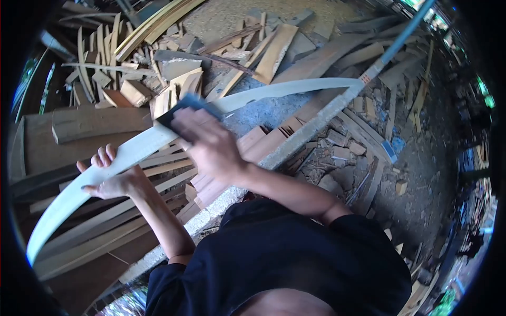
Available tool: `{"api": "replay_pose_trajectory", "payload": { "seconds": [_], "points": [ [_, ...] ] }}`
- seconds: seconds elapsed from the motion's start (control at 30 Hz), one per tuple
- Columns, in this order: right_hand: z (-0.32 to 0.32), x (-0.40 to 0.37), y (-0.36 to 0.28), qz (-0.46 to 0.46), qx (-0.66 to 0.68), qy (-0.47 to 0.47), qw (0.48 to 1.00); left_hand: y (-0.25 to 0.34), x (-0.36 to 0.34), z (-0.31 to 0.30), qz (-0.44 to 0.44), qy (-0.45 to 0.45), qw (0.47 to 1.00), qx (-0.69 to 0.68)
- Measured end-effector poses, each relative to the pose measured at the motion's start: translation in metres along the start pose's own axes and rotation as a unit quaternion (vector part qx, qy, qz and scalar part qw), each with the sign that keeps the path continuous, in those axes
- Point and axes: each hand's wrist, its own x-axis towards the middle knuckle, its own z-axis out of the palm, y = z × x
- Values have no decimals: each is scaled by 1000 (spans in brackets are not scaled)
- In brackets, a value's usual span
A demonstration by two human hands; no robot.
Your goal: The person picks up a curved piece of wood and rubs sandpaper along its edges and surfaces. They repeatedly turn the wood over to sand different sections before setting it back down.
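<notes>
A long, pale whitish board runs across my front from lower left to upper right, bowed by the lens. My left hand grips it near its left part, with the thumb and fingers around its edges. On the board's upper face, my right hand presses a dark sheet of sandpaper. Its fingers lie over the sheet and are smeared by motion. The sheet covers part of the board beneath it.
Scrap wood pieces lie heaped beyond the board. Stacked reddish planks sit below it, beside a narrow concrete ledge. Long wood strips lie at lower left. A blue pole rises at upper right. Rubble covers the ground at right.
</notes>
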Motion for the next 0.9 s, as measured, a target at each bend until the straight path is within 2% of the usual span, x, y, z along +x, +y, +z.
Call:
{"api": "replay_pose_trajectory", "payload": {
  "seconds": [0.07,0.13,0.17,0.2,0.23,0.27,0.33,0.37,0.4,0.43,0.47,0.53,0.57,0.6,0.63,0.67,0.7,0.73,0.77,0.8,0.87,0.9],
  "points": [
    [-10,10,-17,-66,-11,7,998,1,-2,5,-7,-6,1000,0],
    [-12,-3,24,-91,-1,30,995,2,-1,1,-11,-13,1000,18],
    [-30,-2,39,-69,-55,27,996,2,-2,2,-14,-13,1000,16],
    [-51,-14,59,85,-110,-51,989,2,-5,6,-8,-1,999,32],
    [-68,-28,91,186,-175,-131,958,2,-6,7,-1,12,999,48],
    [-83,-43,127,214,-220,-100,946,2,-6,6,1,16,999,46],
    [-104,-49,155,178,-292,21,939,0,-6,4,17,29,997,75],
    [-94,-47,152,284,-248,-50,925,1,-6,7,17,33,997,72],
    [-75,-36,130,256,-248,-7,934,0,-7,10,15,34,997,64],
    [-57,-27,101,244,-247,-71,935,-1,-3,9,-4,58,997,46],
    [-44,-14,64,137,-143,34,980,-2,2,6,-14,66,997,27],
    [-21,-7,41,-103,-100,61,988,-3,-1,16,-1,74,995,67],
    [-30,-4,44,-90,-86,46,991,-1,10,2,-64,60,996,-12],
    [-45,-1,49,-76,-68,29,994,0,6,11,-69,82,994,-14],
    [-48,-19,82,74,-105,-50,990,0,-1,20,-30,79,996,35],
    [-68,-23,114,134,-196,-92,967,-1,-6,26,11,78,994,81],
    [-92,-31,148,331,-126,-167,920,-1,-7,27,12,78,994,80],
    [-108,-47,179,289,-128,-25,948,1,-7,28,2,101,991,92],
    [-124,-64,214,263,-181,-22,947,3,-7,29,-7,123,987,105],
    [-136,-72,235,315,-217,-34,923,4,-7,30,-6,121,987,104],
    [-150,-71,240,315,-248,-42,915,6,-9,26,19,95,991,94],
    [-158,-61,228,322,-196,-4,926,15,10,-2,0,-2,998,68]
  ]
}}
